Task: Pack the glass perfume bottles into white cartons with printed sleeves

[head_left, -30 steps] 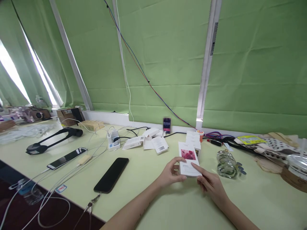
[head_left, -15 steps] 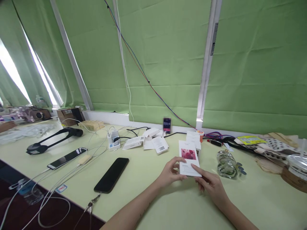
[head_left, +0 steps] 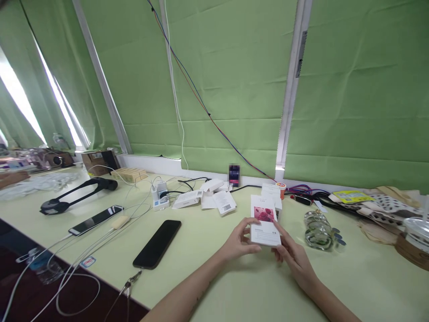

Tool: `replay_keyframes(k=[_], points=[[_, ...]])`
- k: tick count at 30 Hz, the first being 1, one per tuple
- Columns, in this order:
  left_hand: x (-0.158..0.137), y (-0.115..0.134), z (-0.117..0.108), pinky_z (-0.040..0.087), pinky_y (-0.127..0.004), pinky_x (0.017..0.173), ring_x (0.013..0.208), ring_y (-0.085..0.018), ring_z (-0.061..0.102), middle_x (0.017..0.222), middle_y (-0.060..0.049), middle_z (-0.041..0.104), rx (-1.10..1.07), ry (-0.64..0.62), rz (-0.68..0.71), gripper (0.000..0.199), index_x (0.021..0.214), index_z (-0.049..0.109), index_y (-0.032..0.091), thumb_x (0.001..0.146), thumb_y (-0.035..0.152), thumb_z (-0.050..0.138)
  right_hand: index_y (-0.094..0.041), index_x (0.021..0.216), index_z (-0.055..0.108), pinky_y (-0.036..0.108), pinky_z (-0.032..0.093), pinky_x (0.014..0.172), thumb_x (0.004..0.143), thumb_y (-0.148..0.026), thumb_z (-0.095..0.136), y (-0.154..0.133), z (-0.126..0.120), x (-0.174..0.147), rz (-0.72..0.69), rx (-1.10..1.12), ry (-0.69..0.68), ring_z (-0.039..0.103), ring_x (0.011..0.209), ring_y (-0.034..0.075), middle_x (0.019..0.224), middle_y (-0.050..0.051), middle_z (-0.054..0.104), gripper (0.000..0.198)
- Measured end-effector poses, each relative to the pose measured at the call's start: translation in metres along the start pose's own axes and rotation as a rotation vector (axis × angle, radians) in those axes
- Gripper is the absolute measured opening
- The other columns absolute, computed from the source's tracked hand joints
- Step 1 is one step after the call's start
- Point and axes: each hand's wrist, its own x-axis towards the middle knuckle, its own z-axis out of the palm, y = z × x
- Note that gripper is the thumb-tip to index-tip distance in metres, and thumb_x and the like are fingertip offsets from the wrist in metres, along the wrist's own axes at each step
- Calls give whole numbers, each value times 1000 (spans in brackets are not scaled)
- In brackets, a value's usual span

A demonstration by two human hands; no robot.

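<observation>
A flat white box (head_left: 264, 232) with a pink rose picture and small print is held between both hands just above the table. My left hand (head_left: 241, 240) is closed on its left side, with the thumb at the near lower corner. My right hand (head_left: 292, 250) grips the right edge, its other fingers partly hidden beneath. Right behind the box stand more white boxes (head_left: 271, 190). To the right lie several clear glass bottles (head_left: 317, 230) with small dark round pieces (head_left: 338, 237) beside them.
Torn white cartons (head_left: 224, 203) lie behind the hands, near a small upright phone (head_left: 234, 175). On the left are a black phone (head_left: 157, 245), another phone (head_left: 96, 220), a power strip (head_left: 160, 197) and loose cables. A lidded cup (head_left: 415, 239) stands far right.
My right thumb has moved from the face of the box to its right edge, uncovering more print. The left hand keeps its hold. The view has shifted slightly.
</observation>
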Motion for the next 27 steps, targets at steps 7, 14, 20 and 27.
replay_keyframes(k=[7, 14, 20, 27], points=[[1, -4, -2, 52, -27, 65, 103, -26, 56, 124, -12, 53, -29, -25, -4, 55, 120, 53, 25, 72, 41, 75, -22, 149, 21, 25, 48, 55, 94, -48, 38, -8, 2, 1, 76, 41, 7, 51, 57, 15, 74, -1, 55, 64], [3, -11, 1, 48, -33, 83, 97, -21, 60, 114, -7, 55, -106, 141, 63, 80, 147, 15, 37, 84, 40, 64, -26, 151, 4, 30, 50, 69, 94, -42, 43, -1, 6, 3, 29, 88, 19, 55, 72, 17, 91, 3, 63, 71], [9, -14, -5, 47, -29, 73, 84, -20, 62, 92, -6, 63, -170, 211, 1, 71, 136, 44, 23, 75, 42, 73, -24, 150, 17, 30, 50, 65, 93, -43, 45, 12, 6, 2, 56, 106, -24, 55, 69, 17, 90, 4, 64, 67], [10, -10, -6, 48, -32, 77, 86, -22, 65, 89, -6, 68, -184, 244, -1, 46, 108, 57, 19, 71, 40, 77, -23, 148, 27, 33, 53, 71, 91, -41, 48, 8, 1, 6, 30, 18, 2, 61, 76, 19, 100, 7, 67, 63]])
